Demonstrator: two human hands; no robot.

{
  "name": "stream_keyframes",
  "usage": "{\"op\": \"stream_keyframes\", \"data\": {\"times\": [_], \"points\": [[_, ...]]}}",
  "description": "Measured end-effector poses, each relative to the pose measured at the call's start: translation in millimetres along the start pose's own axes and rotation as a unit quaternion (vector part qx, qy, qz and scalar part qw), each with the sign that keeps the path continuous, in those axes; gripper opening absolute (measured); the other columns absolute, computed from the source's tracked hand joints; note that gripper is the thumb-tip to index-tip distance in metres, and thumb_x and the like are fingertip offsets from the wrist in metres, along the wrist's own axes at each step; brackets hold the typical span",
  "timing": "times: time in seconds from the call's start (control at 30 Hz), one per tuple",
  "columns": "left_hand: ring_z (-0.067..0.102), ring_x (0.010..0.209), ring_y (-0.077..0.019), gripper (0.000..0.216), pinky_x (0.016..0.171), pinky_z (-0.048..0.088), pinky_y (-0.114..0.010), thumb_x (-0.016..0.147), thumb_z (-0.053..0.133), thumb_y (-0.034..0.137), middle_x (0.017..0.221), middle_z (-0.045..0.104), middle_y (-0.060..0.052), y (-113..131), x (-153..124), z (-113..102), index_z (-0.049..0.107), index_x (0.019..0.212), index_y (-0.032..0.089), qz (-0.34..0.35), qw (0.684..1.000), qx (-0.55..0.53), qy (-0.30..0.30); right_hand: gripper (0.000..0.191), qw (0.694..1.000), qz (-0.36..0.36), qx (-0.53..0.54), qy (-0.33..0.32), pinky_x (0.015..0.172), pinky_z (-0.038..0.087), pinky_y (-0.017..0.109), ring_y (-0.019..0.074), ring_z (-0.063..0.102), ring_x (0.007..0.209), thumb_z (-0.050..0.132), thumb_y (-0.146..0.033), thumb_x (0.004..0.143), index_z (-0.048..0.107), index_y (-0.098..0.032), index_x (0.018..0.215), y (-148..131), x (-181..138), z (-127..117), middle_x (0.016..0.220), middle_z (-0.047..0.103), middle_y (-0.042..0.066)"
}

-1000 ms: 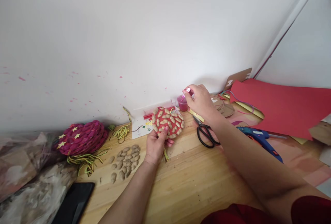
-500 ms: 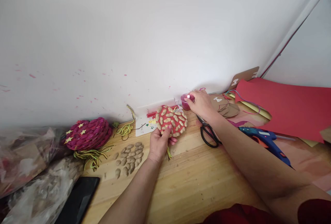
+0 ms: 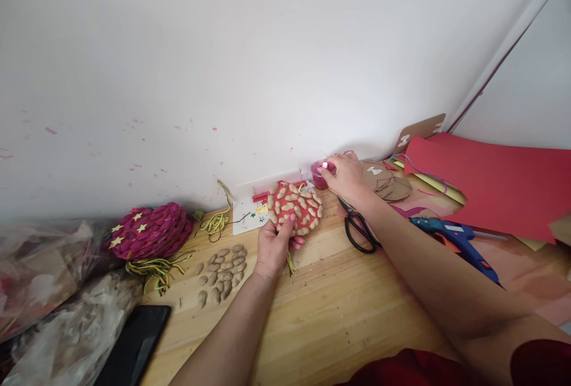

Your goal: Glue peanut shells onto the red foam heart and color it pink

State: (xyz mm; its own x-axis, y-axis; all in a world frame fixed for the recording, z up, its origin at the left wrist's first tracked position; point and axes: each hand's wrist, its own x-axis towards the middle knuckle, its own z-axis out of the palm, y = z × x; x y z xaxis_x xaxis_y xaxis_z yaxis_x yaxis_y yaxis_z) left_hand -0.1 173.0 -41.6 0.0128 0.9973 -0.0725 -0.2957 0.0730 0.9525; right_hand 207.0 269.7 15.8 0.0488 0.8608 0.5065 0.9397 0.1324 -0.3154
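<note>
A round red disc covered with unpainted peanuts (image 3: 289, 207) is gripped by its near edge in my left hand (image 3: 275, 246), thumb on top. Yellow-green yarn hangs below it. My right hand (image 3: 345, 176) is over a small clear cup of pink paint (image 3: 318, 176). Its fingers are pinched together, and a small white spot shows at the fingertips; what they hold is too small to make out. Below that wrist lie black-handled scissors (image 3: 359, 231). Loose peanuts (image 3: 225, 270) are grouped left of my left forearm.
Pink-painted peanut discs with gold stars (image 3: 154, 231) are stacked at left, near plastic bags (image 3: 75, 326) and a black phone (image 3: 134, 338). A white card (image 3: 243, 213) stands behind the disc. At right are cardboard circles (image 3: 392, 187), a blue glue gun (image 3: 464, 243) and red paper (image 3: 499, 184).
Almost nothing differs. The whole view has shifted very slightly, and both hands keep nearly the same place and grip.
</note>
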Motion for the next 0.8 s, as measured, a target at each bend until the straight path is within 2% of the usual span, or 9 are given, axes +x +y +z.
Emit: {"op": "stream_keyframes", "data": {"times": [0.17, 0.5, 0.57, 0.67, 0.73, 0.8], "points": [[0.062, 0.045, -0.0133, 0.05, 0.04, 0.046, -0.021, 0.066, 0.088, 0.053, 0.066, 0.07, -0.001, 0.6, 0.3, 0.3, 0.061, 0.084, 0.015, -0.001, 1.0, 0.004, 0.005, 0.025, 1.0, 0.007, 0.016, 0.013, 0.085, 0.038, 0.043, 0.0341, 0.057, 0.102, 0.061, -0.037, 0.092, 0.078, -0.019, 0.094, -0.6, 0.0, 0.4, 0.098, 0.077, 0.012], [0.063, 0.045, -0.0134, 0.053, 0.04, 0.045, -0.021, 0.064, 0.088, 0.055, 0.068, 0.07, -0.001, 0.2, 1.1, 0.3, 0.061, 0.085, 0.015, -0.003, 1.0, 0.0, 0.008, 0.024, 1.0, 0.016, -0.009, -0.004, 0.084, 0.037, 0.042, 0.0358, 0.055, 0.108, 0.063, -0.038, 0.092, 0.078, -0.019, 0.094, -4.8, -2.2, -4.9, 0.102, 0.076, 0.013], [0.064, 0.046, -0.0136, 0.053, 0.04, 0.045, -0.02, 0.064, 0.088, 0.056, 0.068, 0.07, -0.001, 0.5, 1.2, 0.3, 0.06, 0.085, 0.015, -0.003, 1.0, 0.001, 0.004, 0.023, 1.0, 0.016, 0.009, 0.018, 0.083, 0.037, 0.042, 0.0351, 0.056, 0.105, 0.063, -0.037, 0.092, 0.077, -0.019, 0.092, -6.0, -0.3, -11.0, 0.097, 0.076, 0.013], [0.064, 0.046, -0.014, 0.053, 0.039, 0.044, -0.019, 0.064, 0.088, 0.056, 0.066, 0.069, -0.001, 1.2, 1.2, 0.9, 0.06, 0.083, 0.015, -0.002, 1.0, 0.004, 0.006, 0.022, 0.992, 0.012, 0.073, 0.098, 0.084, 0.039, 0.042, 0.0324, 0.058, 0.1, 0.062, -0.038, 0.093, 0.074, -0.02, 0.09, -10.0, 3.1, -24.5, 0.091, 0.076, 0.01], [0.064, 0.046, -0.014, 0.052, 0.039, 0.043, -0.019, 0.064, 0.088, 0.056, 0.064, 0.068, -0.001, 1.7, 1.0, 1.3, 0.06, 0.082, 0.015, -0.001, 1.0, 0.003, 0.005, 0.023, 0.977, 0.002, 0.14, 0.159, 0.084, 0.041, 0.04, 0.0287, 0.06, 0.093, 0.059, -0.039, 0.095, 0.071, -0.021, 0.087, -15.8, 3.8, -34.3, 0.086, 0.074, 0.008], [0.063, 0.045, -0.0139, 0.051, 0.039, 0.043, -0.019, 0.065, 0.088, 0.055, 0.063, 0.068, -0.001, 2.1, 0.6, 1.2, 0.06, 0.082, 0.015, -0.003, 1.0, 0.0, 0.003, 0.026, 0.955, -0.019, 0.231, 0.187, 0.082, 0.043, 0.037, 0.0243, 0.062, 0.085, 0.058, -0.043, 0.095, 0.068, -0.021, 0.085, -25.0, 2.2, -42.3, 0.085, 0.073, 0.006]]}}
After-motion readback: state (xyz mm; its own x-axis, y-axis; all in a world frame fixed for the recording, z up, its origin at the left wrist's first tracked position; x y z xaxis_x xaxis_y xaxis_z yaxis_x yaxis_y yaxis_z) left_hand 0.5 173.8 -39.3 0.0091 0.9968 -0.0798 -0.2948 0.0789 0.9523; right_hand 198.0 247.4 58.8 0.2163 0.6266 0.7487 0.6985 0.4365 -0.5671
